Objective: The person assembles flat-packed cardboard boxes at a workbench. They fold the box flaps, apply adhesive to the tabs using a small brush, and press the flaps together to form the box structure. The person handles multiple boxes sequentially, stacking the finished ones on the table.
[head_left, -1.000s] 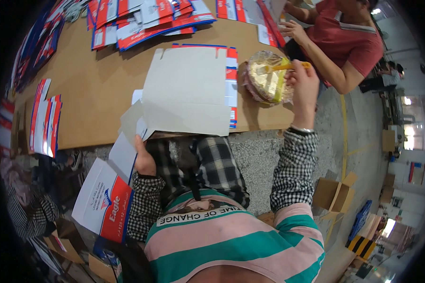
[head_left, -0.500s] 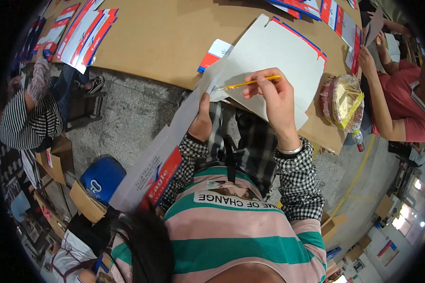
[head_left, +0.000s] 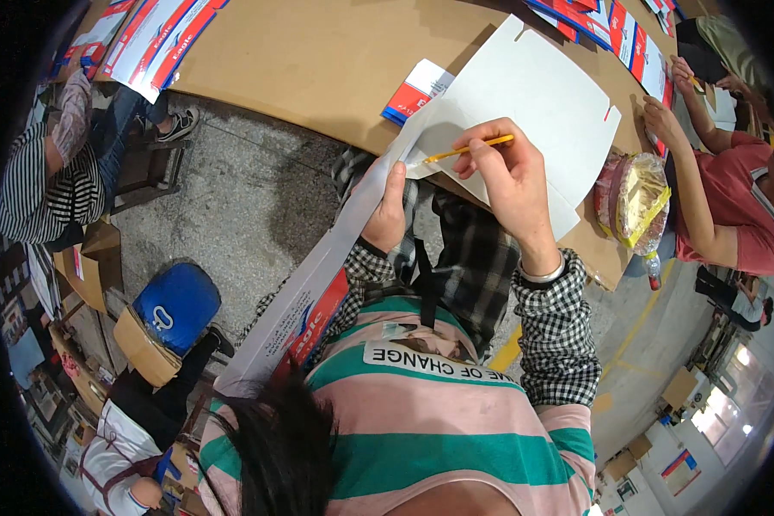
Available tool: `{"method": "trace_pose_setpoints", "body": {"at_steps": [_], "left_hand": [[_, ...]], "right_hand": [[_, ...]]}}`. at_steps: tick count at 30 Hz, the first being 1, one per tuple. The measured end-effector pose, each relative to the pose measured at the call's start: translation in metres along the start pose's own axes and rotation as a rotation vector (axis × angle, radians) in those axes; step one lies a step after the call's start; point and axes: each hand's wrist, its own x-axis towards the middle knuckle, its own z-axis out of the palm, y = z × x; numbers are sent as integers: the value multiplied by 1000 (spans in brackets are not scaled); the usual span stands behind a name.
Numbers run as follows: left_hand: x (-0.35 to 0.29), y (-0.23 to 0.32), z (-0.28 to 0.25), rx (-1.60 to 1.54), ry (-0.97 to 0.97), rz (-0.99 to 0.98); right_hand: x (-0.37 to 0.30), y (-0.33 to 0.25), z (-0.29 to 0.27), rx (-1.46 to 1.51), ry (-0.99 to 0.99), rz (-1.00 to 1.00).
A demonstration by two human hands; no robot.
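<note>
A large unfolded carton sheet (head_left: 533,95), plain off-white on its upturned face, lies partly on the table and slants down past my left side. Its folded-up flap shows red, blue and white print at the lower end. My left hand (head_left: 385,213) grips this flap, thumb on the near edge. Between the fingertips of my right hand (head_left: 512,181) is a thin yellow brush (head_left: 469,149). Its whitish tip points left at the flap's crease, close to my left thumb. A small printed carton piece (head_left: 417,90) lies just beyond the sheet.
A plastic-wrapped bowl (head_left: 636,198) of pale paste stands at the table's right edge, with a small bottle (head_left: 653,268) beside it. Printed cartons (head_left: 159,47) are stacked far left, more (head_left: 580,21) far right. Co-workers sit at both sides; a blue drum (head_left: 176,305) stands lower left.
My view has shifted slightly, moving the table and sheet in the picture. The brush stays in my right hand near the crease, and my left hand keeps its hold on the flap.
</note>
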Motion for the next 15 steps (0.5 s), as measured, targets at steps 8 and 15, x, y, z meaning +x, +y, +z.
{"method": "trace_pose_setpoints", "body": {"at_steps": [8, 15], "left_hand": [[0, 8, -1, 1, -14, 25], [-2, 6, -1, -14, -33, 51]], "right_hand": [[2, 0, 0, -37, -45, 11], [-3, 1, -11, -162, -175, 39]]}}
